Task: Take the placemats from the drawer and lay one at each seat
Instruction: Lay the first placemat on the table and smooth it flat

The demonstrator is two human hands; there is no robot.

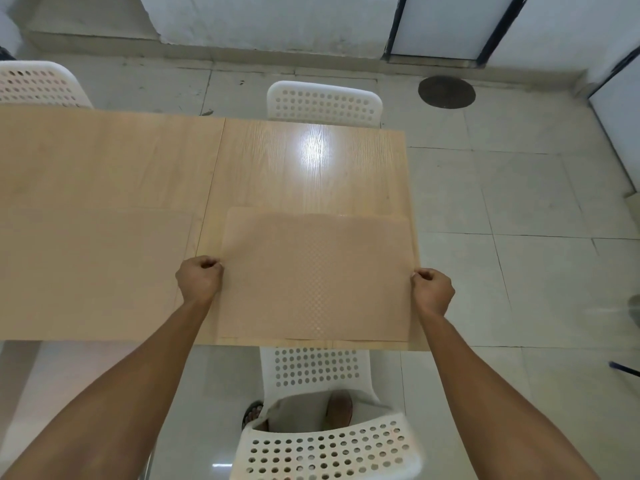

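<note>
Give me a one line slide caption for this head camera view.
Both hands, left hand and right hand, pinch a tan placemat at the wooden table edge, above a white chair.

Round dark floor cover (446, 91), tiled floor (519, 271).

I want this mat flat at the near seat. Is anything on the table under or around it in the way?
Nothing visible: both the left hand and right hand grip the placemat over bare table. Another mat lies apart, leftward.
</note>
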